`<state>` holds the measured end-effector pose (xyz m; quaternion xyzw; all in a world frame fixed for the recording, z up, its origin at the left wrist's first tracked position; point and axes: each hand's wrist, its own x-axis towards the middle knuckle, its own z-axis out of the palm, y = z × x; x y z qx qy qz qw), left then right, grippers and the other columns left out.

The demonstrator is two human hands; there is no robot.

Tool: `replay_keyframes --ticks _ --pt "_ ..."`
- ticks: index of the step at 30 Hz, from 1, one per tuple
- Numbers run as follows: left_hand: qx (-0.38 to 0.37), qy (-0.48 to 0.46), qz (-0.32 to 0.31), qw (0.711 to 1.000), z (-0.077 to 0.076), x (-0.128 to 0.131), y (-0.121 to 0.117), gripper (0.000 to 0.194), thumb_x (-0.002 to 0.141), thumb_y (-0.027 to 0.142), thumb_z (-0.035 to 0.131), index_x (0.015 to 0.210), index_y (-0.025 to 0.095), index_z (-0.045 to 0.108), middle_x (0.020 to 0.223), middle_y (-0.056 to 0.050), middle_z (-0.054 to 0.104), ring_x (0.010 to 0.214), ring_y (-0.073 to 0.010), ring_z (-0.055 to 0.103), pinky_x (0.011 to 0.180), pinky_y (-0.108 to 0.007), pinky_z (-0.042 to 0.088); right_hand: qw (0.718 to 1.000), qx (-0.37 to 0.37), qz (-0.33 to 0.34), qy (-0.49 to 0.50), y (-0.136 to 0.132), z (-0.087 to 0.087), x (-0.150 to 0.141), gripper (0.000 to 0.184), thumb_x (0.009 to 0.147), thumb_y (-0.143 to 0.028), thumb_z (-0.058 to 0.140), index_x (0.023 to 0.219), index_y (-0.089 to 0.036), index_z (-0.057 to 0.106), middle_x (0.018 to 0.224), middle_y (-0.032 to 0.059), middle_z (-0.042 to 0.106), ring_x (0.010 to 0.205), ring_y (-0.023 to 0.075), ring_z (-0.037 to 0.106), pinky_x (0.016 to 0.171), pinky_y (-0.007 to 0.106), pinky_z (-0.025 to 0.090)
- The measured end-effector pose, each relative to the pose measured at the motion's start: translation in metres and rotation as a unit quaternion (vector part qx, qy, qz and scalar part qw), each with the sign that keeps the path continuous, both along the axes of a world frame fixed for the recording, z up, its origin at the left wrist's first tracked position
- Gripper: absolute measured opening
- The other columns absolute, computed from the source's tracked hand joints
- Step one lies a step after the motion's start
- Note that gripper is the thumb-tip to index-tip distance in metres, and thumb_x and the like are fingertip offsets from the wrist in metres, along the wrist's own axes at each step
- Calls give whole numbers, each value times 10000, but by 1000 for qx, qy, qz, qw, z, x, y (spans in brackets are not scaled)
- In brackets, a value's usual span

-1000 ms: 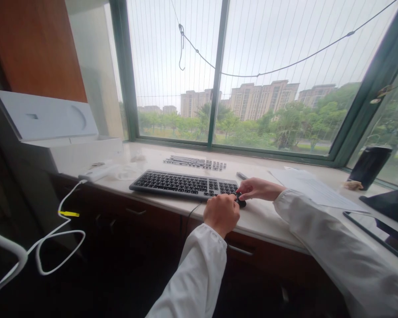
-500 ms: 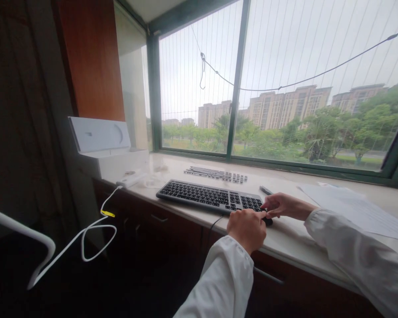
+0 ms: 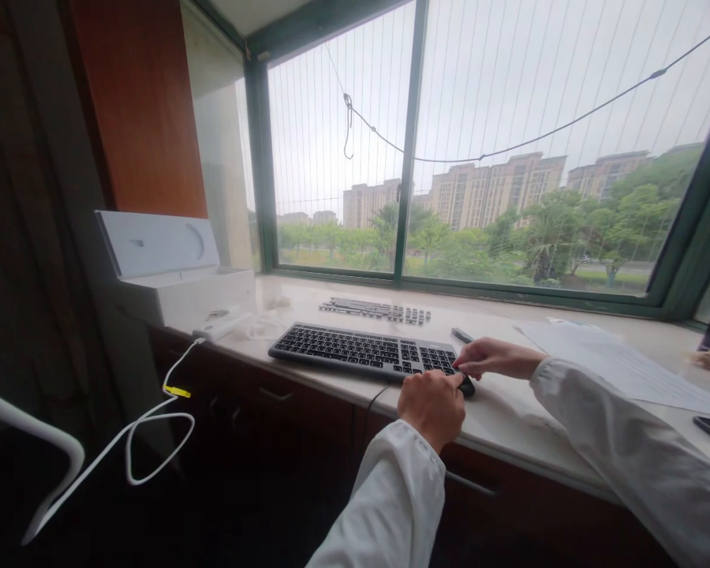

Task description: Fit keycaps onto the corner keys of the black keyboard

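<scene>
Since the earlier frame our view has swung slightly right; our left hand (image 3: 431, 406) and right hand (image 3: 497, 359) stay at the right end of the keyboard (image 3: 355, 349) on the desk (image 3: 512, 398). We cannot tell whether either hand's fingers grip anything.

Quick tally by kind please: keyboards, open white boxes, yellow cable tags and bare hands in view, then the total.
Keyboard: 1
Open white box: 1
Yellow cable tag: 1
Hands, the left hand and the right hand: 2
Total: 5
</scene>
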<state>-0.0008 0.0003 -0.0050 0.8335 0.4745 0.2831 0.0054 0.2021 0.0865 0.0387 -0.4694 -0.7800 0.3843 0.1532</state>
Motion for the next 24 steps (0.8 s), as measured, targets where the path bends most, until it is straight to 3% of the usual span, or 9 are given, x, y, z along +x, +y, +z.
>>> replay_keyframes --ticks 10,24 --pt "-18 1 0 1000 5 -2 -5 370 922 287 414 1238 360 593 1024 -27 682 882 -193 643 836 -339 496 1000 -13 -10 26 0 -2 1 657 504 -689 761 861 -139 715 704 66 627 676 179 578 670 333 498" --pt "-11 0 7 1000 6 -2 -4 366 922 277 415 1221 376 600 1029 -4 693 904 -184 650 849 -317 480 998 -25 14 58 4 -6 6 579 585 -579 773 904 -111 651 738 24 615 706 142 567 707 323 466"
